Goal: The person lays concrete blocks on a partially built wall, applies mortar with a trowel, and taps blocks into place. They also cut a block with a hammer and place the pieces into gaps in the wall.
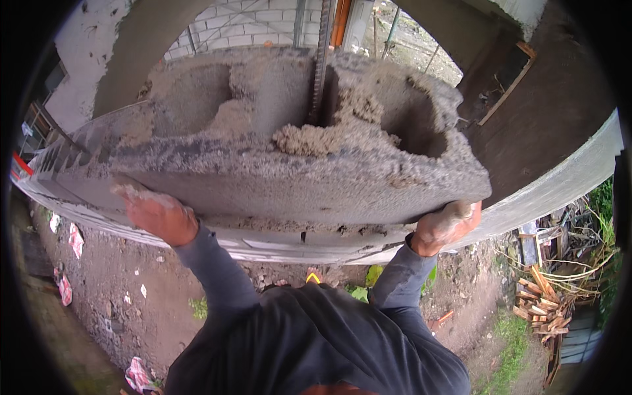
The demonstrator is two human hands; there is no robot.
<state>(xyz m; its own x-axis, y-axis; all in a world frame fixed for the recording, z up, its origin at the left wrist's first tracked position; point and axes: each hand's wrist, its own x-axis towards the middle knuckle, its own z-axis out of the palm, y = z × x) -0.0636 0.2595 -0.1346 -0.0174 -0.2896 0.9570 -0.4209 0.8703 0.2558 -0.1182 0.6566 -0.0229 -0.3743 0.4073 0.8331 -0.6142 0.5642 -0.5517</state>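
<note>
A grey hollow concrete block [316, 191] sits atop the wall right in front of me, its open cells facing up. A ribbed steel bar [320, 62] rises through its middle cell. Crumbly mortar [306, 140] lies on the block's top webs. My left hand [160, 214], dusted with cement, grips the block low at its left end. At the lower right corner, my right hand [447, 226] is curled against it with bent fingers. The undersides of both grips are partly hidden. Below the block runs a mortar joint [309, 228].
The curved-looking block wall [289, 242] extends to both sides. A plastered column [141, 52] stands at the far left, and a dark plastered surface [546, 118] at the right. Down on the dirt ground [164, 283] are scraps and a pile of wood pieces [543, 306].
</note>
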